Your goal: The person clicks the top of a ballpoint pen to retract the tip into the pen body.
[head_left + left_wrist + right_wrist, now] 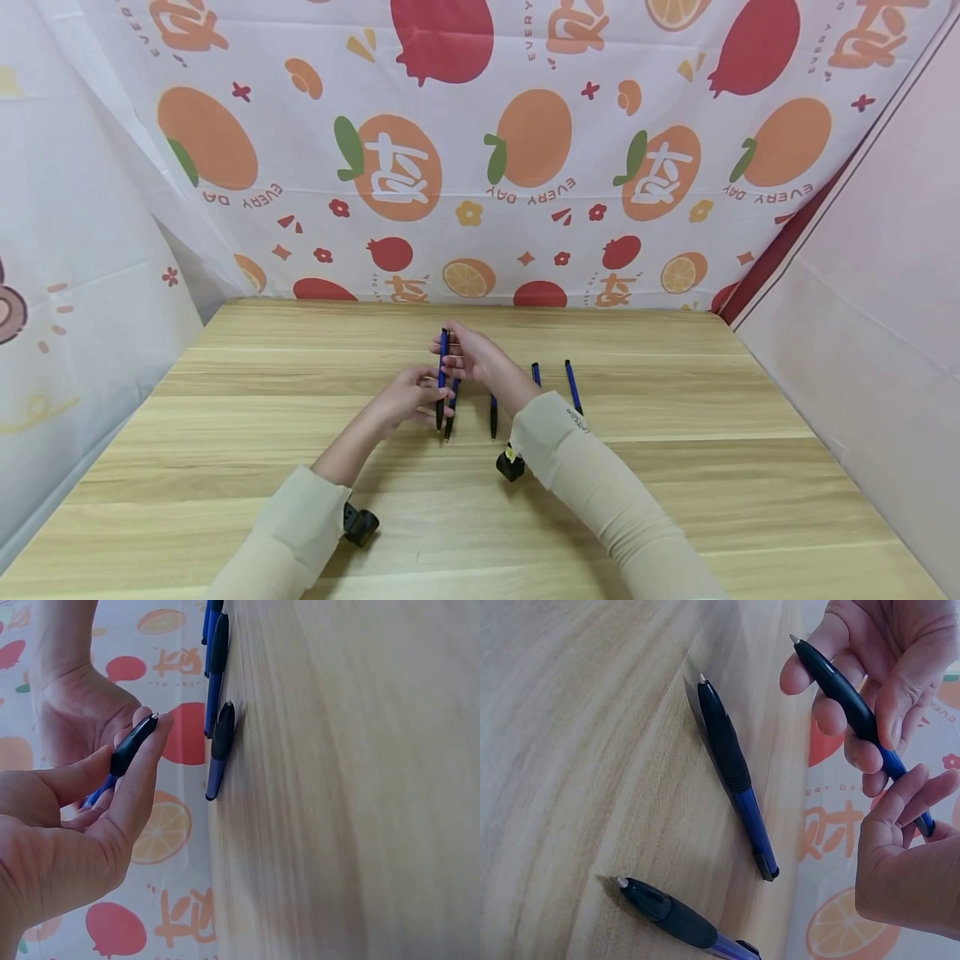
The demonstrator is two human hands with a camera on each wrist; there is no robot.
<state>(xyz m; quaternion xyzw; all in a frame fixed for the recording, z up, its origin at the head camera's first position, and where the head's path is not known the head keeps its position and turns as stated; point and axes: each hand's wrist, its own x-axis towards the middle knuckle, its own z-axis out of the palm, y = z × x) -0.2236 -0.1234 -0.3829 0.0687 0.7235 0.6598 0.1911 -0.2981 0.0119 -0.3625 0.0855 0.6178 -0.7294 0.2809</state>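
A blue pen with a black grip (442, 360) is held above the table between both hands, its metal tip pointing toward the near side. My left hand (408, 395) pinches it around the black grip, thumb against fingers, as the left wrist view shows. At the clip end, the fingers and thumb of my right hand (911, 862) pinch the blue barrel. Just beneath the hands lies a similar pen (731, 765) on the wood. Farther right is another pen (493, 418), with more alike beyond it, partly covered by the right forearm and sleeve.
The wooden table (225, 467) carries the loose pens in a spaced row. A printed fruit cloth (465, 150) hangs at its far edge, and pale cloths close off both sides. Black wrist devices (361, 527) sit under the sleeves.
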